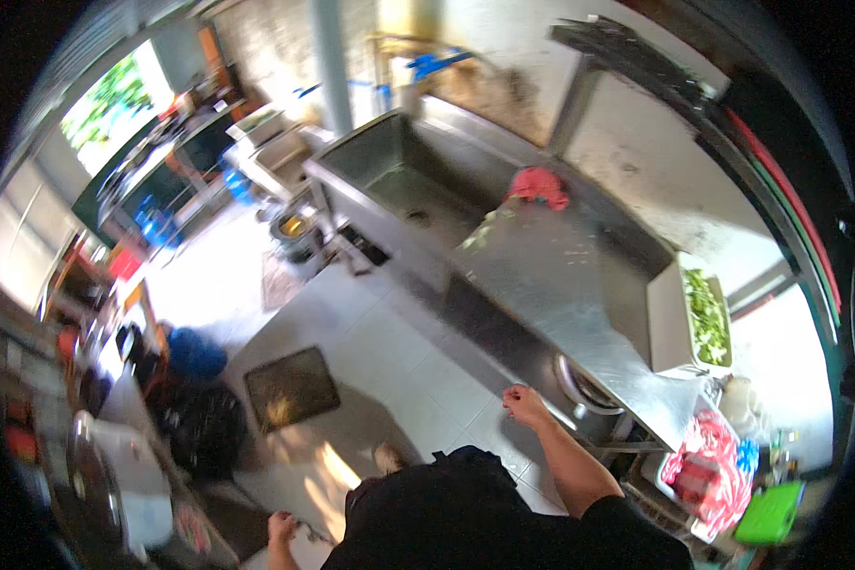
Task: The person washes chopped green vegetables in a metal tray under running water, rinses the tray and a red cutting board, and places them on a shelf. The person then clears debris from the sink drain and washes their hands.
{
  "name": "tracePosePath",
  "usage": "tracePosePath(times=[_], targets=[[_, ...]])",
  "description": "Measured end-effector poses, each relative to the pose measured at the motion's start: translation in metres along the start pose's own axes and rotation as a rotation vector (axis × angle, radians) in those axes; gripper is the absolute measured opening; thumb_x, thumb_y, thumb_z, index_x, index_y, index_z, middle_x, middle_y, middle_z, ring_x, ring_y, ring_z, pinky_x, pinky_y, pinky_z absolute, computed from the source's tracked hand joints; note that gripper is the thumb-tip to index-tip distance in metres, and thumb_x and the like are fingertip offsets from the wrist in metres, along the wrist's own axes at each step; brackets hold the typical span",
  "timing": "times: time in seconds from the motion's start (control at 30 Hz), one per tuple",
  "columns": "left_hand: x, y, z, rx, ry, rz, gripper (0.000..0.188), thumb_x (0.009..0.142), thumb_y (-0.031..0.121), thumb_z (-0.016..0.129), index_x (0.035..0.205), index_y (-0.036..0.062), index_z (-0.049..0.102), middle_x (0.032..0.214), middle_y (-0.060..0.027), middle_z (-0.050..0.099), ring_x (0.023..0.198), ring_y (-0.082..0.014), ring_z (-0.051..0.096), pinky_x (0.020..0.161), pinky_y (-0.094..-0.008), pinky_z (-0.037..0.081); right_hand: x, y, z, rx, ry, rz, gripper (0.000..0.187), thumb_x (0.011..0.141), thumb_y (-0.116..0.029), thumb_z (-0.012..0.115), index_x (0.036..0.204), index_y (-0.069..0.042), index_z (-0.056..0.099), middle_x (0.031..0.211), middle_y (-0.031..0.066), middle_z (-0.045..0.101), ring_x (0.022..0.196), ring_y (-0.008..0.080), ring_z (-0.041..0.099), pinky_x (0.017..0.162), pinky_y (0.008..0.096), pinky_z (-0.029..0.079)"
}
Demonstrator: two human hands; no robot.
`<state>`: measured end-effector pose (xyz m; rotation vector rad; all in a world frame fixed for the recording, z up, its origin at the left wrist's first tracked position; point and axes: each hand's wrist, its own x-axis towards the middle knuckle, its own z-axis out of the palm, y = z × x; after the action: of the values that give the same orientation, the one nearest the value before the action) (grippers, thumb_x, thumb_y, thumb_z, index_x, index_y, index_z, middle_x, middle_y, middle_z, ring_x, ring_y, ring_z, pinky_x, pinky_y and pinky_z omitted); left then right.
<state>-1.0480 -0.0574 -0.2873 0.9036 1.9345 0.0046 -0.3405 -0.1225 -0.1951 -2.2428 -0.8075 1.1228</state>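
Observation:
My right hand hangs in front of the steel counter's front edge, near a round metal-rimmed thing under the counter. Its fingers are curled in, and nothing shows in them. Low at the left, my left hand is curled and blurred beside my body. A thin dark shape lies right by its fingers; whether the hand holds it I cannot make out. The steel counter joins a deep sink. A red cloth and scattered green scraps lie by the sink's edge. Chopped green leaves fill a pale bin at the counter's right end.
Below the counter's right end, a basket holds red-and-white plastic bags, beside a green plastic thing. A dark mat lies on the tiled floor. At left stand a black bag and a blue container.

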Motion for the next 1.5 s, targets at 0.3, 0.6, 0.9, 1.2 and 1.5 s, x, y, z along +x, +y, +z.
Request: tracePosePath(times=[0.3, 0.6, 0.9, 1.2, 1.5], targets=[[0.126, 0.363, -0.003, 0.342, 0.164, 0.707, 0.018, 0.084, 0.009, 0.063, 0.099, -0.0015, 0.062, 0.088, -0.0101, 0.065, 0.073, -0.0184, 0.061, 0.068, -0.036, 0.049, 0.107, -0.096, -0.139, 0.308, 0.389, -0.252, 0.019, 0.09, -0.018, 0.061, 0.101, -0.003, 0.066, 0.082, 0.0072, 0.07, 0.071, 0.018, 0.067, 0.063, 0.0331, 0.052], [0.033, 0.453, 0.128, 0.113, -0.1, 0.608, 0.031, 0.088, 0.018, 0.066, 0.112, -0.0014, 0.062, 0.093, -0.0122, 0.068, 0.083, -0.0193, 0.065, 0.075, -0.0354, 0.051, 0.324, -0.229, -0.301, -0.324, 0.761, -0.258, 0.047, 0.084, -0.034, 0.066, 0.124, -0.012, 0.055, 0.103, 0.0183, 0.065, 0.102, 0.0378, 0.061, 0.086, 0.0474, 0.05], [0.048, 0.259, 0.074, 0.804, -0.328, 0.431, 0.024, 0.085, 0.031, 0.059, 0.084, 0.0083, 0.066, 0.081, -0.0093, 0.07, 0.071, -0.0301, 0.067, 0.064, -0.0459, 0.051, 0.401, -0.233, -0.332, -0.718, 0.821, 0.026, 0.056, 0.081, -0.041, 0.07, 0.132, -0.024, 0.057, 0.127, 0.0143, 0.062, 0.127, 0.035, 0.049, 0.102, 0.0594, 0.038], [0.18, 0.527, 0.07, 0.628, -0.243, 0.475, 0.027, 0.093, 0.023, 0.059, 0.086, -0.0027, 0.063, 0.068, -0.0096, 0.064, 0.061, -0.0193, 0.063, 0.055, -0.035, 0.048, 0.216, -0.158, -0.409, -0.033, 1.05, -0.049, 0.036, 0.081, -0.034, 0.068, 0.104, -0.006, 0.069, 0.089, 0.0185, 0.07, 0.09, 0.0326, 0.069, 0.079, 0.0394, 0.051], [0.142, 0.833, 0.102, 0.389, -0.174, 0.956, 0.025, 0.094, 0.021, 0.059, 0.111, 0.0021, 0.064, 0.093, -0.0095, 0.069, 0.069, -0.016, 0.065, 0.055, -0.0289, 0.052, 0.175, -0.068, -0.292, -0.414, 0.83, 0.74, 0.085, 0.084, -0.071, 0.051, 0.149, -0.021, 0.031, 0.145, 0.0264, 0.04, 0.134, 0.0498, 0.033, 0.101, 0.0651, 0.034]])
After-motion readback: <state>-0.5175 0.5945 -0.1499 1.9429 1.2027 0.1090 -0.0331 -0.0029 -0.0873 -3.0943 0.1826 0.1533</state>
